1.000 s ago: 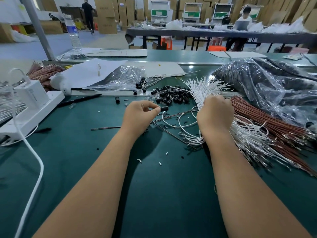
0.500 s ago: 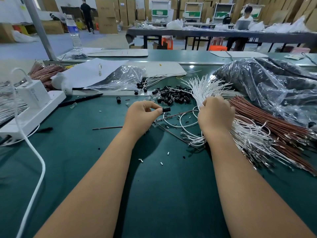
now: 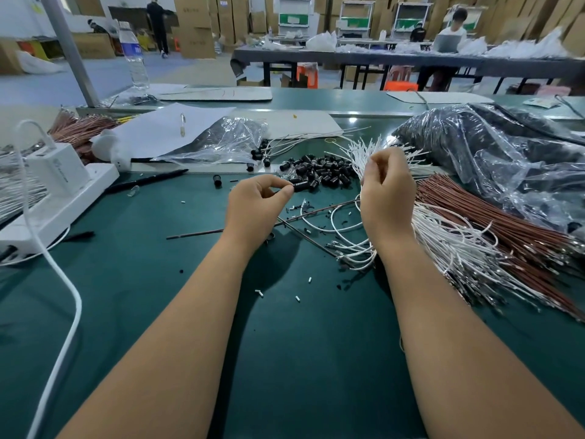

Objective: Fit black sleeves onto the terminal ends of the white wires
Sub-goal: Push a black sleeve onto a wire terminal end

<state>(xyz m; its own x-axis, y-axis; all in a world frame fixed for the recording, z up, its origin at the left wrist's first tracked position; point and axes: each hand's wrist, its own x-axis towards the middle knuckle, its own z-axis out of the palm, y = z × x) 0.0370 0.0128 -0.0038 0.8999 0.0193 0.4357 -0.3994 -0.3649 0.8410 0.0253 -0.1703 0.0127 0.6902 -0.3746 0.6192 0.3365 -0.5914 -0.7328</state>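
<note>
Pinching a single black sleeve (image 3: 301, 186) between thumb and forefinger, the left hand (image 3: 254, 208) hovers just above the green table (image 3: 285, 359), its other fingers curled in toward the palm. The sleeve points to the right, toward the pile of loose black sleeves (image 3: 319, 170) lying just beyond it on the table. The right hand (image 3: 386, 198) is raised beside that pile with its fingers curled, gripping a thick bundle of white wires (image 3: 373, 152) whose free ends fan up and out above the knuckles; whether one wire is singled out between thumb and forefinger cannot be told. Below the right wrist the same white wires spill down and to the right across the table, some looping in open curls between the two hands. The two hands are near each other but apart, and the held sleeve does not touch any wire end. Next to the white wires, further right, lies a long sheaf of brown wires (image 3: 493, 223), and behind it a heap of crumpled clear plastic bags (image 3: 493, 153) over dark contents. A few thin brown rods or wires (image 3: 202, 232) lie crossed on the table under the left hand. At the left edge sits a white power strip (image 3: 57, 204) with a plugged-in adapter and a white cable (image 3: 60, 280) trailing toward the viewer. Sheets of white paper (image 3: 164, 128) and another clear bag lie behind the sleeves.
</note>
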